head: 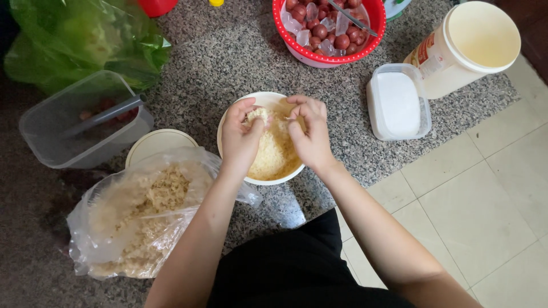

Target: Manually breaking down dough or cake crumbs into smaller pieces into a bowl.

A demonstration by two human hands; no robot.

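Observation:
A white bowl (262, 100) of pale yellow crumbs (274, 154) stands on the speckled granite counter (228, 63). Both my hands are over it. My left hand (240, 137) and my right hand (311, 132) together pinch a small crumb-coated piece (267, 117) just above the crumbs. The fingers of both hands curl around that piece, and crumbs stick to them.
A clear plastic bag of crumbs (137, 211) lies at my left, beside a cream lid (160, 142). Farther left is a clear tub with a utensil (80, 120) and a green bag (80, 40). A red basket of small reddish pieces (328, 28), a lidded white box (398, 101) and a cream bucket (468, 48) stand beyond.

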